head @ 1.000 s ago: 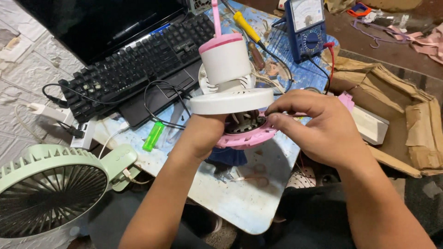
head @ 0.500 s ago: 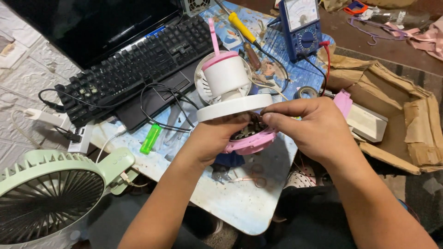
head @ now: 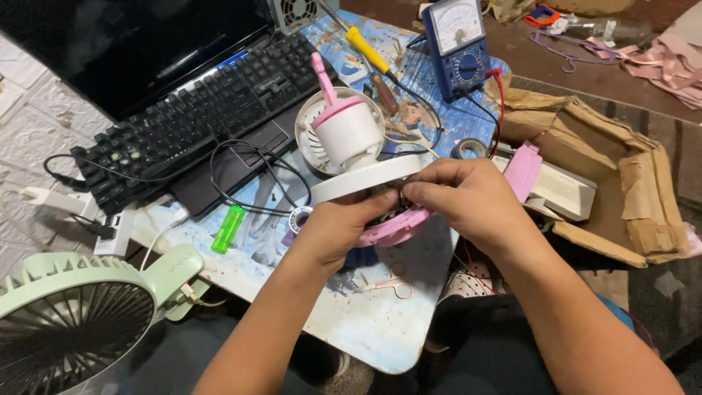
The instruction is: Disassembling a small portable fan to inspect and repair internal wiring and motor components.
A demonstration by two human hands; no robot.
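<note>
- Left hand [head: 338,228] closed around the underside of a small pink-and-white fan [head: 363,167], thumb and fingers pinched at the gap between its white disc and pink lower shell.
- Right hand [head: 468,203] closed on the same fan from the other side, fingertips [head: 414,192] pinched at the seam, touching the left hand's fingertips.
- Fan held above the counter [head: 380,329], tilted, white cylinder body on top with a pink band and a pink stalk sticking up.
- Beneath the fan, near the left wrist: a green lighter [head: 228,228], a small roll of solder wire [head: 298,218] and small scissors [head: 387,285] lying flat on the counter.
- Behind the fan: a black keyboard [head: 197,121] with loose black cables across it, a yellow-handled screwdriver [head: 367,49] and a blue multimeter [head: 458,42] with red and black leads.
- To the right: torn cardboard [head: 621,175], with a pink part [head: 523,170] just beside the right hand.
- At lower left: a pale green fan [head: 80,322], grille facing up, well apart from both hands.
</note>
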